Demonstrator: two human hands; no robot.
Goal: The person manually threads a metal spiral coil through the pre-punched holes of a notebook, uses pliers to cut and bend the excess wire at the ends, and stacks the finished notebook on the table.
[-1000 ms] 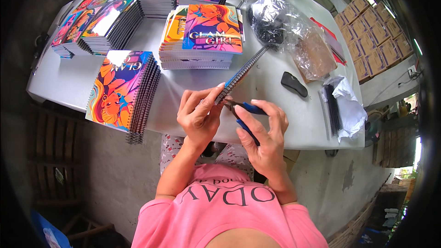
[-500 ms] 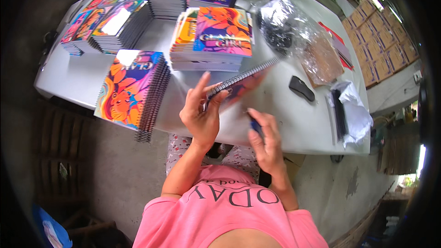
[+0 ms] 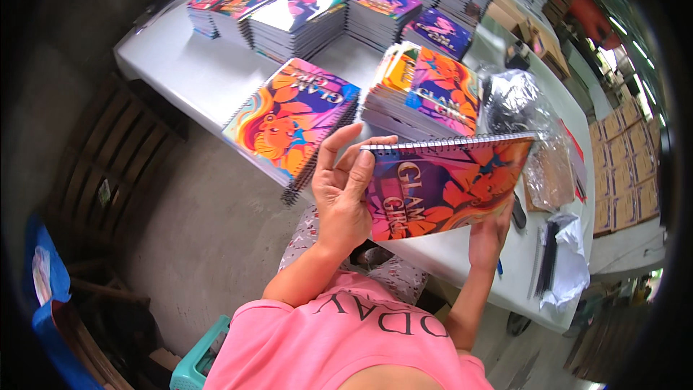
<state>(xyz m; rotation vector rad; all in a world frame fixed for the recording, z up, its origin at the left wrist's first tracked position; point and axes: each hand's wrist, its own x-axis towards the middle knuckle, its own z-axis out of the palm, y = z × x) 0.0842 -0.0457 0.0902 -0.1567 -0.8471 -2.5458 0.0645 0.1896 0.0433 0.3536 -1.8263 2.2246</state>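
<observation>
My left hand is closed on the left end of a spiral notebook, thumb on its colourful orange and purple cover. Held up over the table edge, the notebook has its black coil along the top. At its lower right edge, my right hand grips it, with the fingers partly hidden behind the cover. A small blue piece shows beside that hand; whether the hand holds it is unclear. Left of the notebook lies a stack of matching notebooks, coils facing right. Another notebook stack stands just beyond.
Several notebook stacks fill the far part of the white table. To the right lie a clear plastic bag, a dark object, black coils and crumpled white paper. A teal stool stands at lower left.
The notebook has turned from nearly edge-on to show its cover. My right hand has moved from below it to its lower right edge. The whole view has swung leftward.
</observation>
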